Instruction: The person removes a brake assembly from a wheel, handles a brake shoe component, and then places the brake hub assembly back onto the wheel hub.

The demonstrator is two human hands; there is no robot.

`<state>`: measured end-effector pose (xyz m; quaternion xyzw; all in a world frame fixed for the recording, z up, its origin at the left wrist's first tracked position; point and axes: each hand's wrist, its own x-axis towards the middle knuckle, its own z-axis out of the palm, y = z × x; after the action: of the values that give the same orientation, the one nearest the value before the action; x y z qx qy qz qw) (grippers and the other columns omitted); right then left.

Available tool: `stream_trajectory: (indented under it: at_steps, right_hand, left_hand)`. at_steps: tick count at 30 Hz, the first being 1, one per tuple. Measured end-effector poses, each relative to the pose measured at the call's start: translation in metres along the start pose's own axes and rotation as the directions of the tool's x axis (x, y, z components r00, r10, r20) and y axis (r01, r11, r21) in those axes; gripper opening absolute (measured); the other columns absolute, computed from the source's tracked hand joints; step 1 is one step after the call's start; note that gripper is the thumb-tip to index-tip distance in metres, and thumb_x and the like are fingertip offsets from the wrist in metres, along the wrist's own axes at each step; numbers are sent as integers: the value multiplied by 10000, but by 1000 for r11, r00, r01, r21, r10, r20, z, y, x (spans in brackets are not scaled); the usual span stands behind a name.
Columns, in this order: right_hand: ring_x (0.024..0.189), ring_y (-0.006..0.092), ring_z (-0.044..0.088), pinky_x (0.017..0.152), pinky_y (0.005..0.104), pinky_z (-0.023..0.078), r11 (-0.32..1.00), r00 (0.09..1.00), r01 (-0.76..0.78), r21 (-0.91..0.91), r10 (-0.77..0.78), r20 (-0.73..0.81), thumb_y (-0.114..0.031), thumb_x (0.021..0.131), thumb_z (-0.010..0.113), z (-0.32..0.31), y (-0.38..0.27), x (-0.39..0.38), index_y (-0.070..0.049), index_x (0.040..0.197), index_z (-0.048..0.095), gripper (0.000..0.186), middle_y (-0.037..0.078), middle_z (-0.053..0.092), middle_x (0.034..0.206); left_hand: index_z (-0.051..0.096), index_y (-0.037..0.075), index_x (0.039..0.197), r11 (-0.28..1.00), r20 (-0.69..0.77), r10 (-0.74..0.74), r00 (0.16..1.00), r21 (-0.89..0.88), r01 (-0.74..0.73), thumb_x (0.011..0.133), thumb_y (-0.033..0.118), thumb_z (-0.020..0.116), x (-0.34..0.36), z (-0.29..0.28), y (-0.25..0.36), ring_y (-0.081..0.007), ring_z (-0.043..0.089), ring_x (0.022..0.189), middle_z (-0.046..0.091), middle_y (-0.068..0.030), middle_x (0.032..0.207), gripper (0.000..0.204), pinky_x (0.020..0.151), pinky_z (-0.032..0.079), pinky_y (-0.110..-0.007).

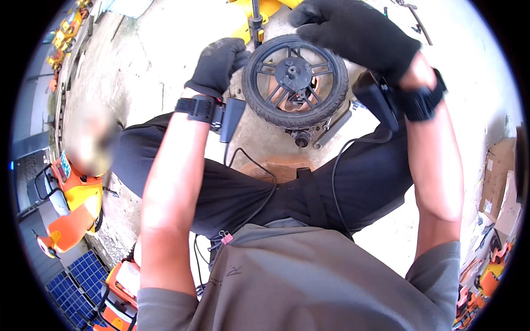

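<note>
In front of me lies a black spoked wheel [333, 102] with a tyre on it and a round dark hub in its middle. My left hand [221, 63], in a black glove, is at the tyre's left edge with its fingers curled in. Whether it grips the tyre or something small, I cannot make out. Above the wheel's far right side is my right hand [359, 38], also gloved in black. Its fingers are bent and close together, pointing left, and what they may hold is hidden. A dark upright rod [255, 25] stands just beyond the wheel.
Under the wheel shows a mechanical part [301, 138], with a metal bar [334, 131] beside it. Yellow parts [237, 27] lie beyond. Orange and yellow ride-on vehicles [77, 209] stand at left, cardboard [497, 171] at right. Cables [259, 205] hang from both wrist devices across my legs.
</note>
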<state>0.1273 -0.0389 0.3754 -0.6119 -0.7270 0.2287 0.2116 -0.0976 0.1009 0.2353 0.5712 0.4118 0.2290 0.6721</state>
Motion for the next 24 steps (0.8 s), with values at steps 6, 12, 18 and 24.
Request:
stream_trajectory:
  at_steps: [6, 12, 18, 24]
  right_hand:
    - [809, 277, 650, 781, 341, 495, 921, 926, -376, -100, 378, 5, -295, 765, 679, 110, 155, 53, -43, 958, 667, 319, 133, 681, 871]
    - [1191, 334, 496, 988, 394, 396, 883, 878, -469, 24, 463, 124, -308, 801, 608, 276, 230, 40, -48, 1302, 455, 586, 225, 505, 1283]
    - [1187, 356, 492, 993, 408, 394, 796, 801, -599, -88, 595, -66, -201, 861, 525, 307, 177, 70, -21, 1316, 414, 503, 240, 493, 1283]
    - [907, 346, 613, 824, 422, 472, 831, 852, -522, -194, 520, -64, -131, 859, 474, 319, 161, 63, -14, 1229, 491, 389, 195, 626, 982]
  left_hand:
    - [559, -20, 1094, 751, 157, 387, 909, 518, -409, 912, 76, 510, 21, -47, 30, -183, 608, 947, 586, -98, 1026, 211, 854, 509, -302]
    - [554, 17, 1128, 988, 36, -89, 995, 127, 84, 888, 211, 566, 46, -56, -15, -157, 591, 937, 596, -58, 1021, 309, 840, 483, -290]
    - [554, -27, 1131, 921, 138, 264, 955, 259, -292, 921, 125, 501, 33, -59, 33, -180, 596, 974, 584, -85, 1059, 265, 865, 494, -297]
    - [563, -26, 1128, 818, 165, 305, 938, 459, -346, 910, 54, 484, 27, -76, 23, -181, 607, 962, 565, -101, 1090, 245, 876, 499, -285]
